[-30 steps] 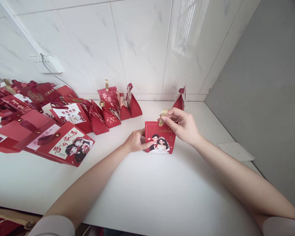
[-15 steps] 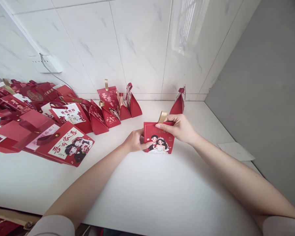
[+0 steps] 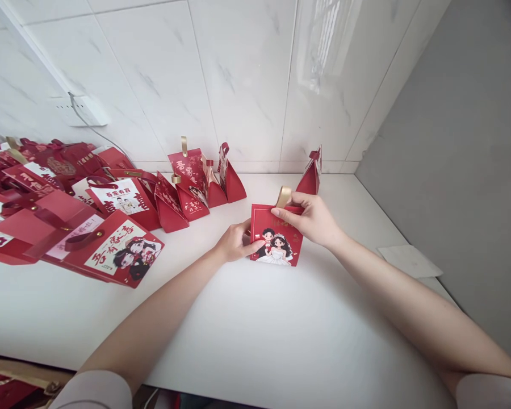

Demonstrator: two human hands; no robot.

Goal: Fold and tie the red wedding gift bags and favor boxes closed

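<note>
A red box [image 3: 276, 247] with a cartoon bride and groom on its front stands upright on the white table. Its gold ribbon loop [image 3: 284, 196] sticks up from the top edge. My left hand [image 3: 237, 243] holds the box at its left side, thumb on the front and the other fingers behind. At the top right edge, my right hand [image 3: 309, 218] pinches the box beside the loop, with its thumb on the front. The back of the box is hidden.
Many red boxes with ribbons [image 3: 123, 199] crowd the left of the white table [image 3: 247, 341]. Several smaller ones [image 3: 191, 187] stand by the tiled wall, with a lone one [image 3: 310, 177] behind my right hand. A white sheet [image 3: 409, 261] lies at right.
The top edge of the box has risen slightly, and its front looks more upright. My right hand has moved up a little with it; my left hand has barely moved.
</note>
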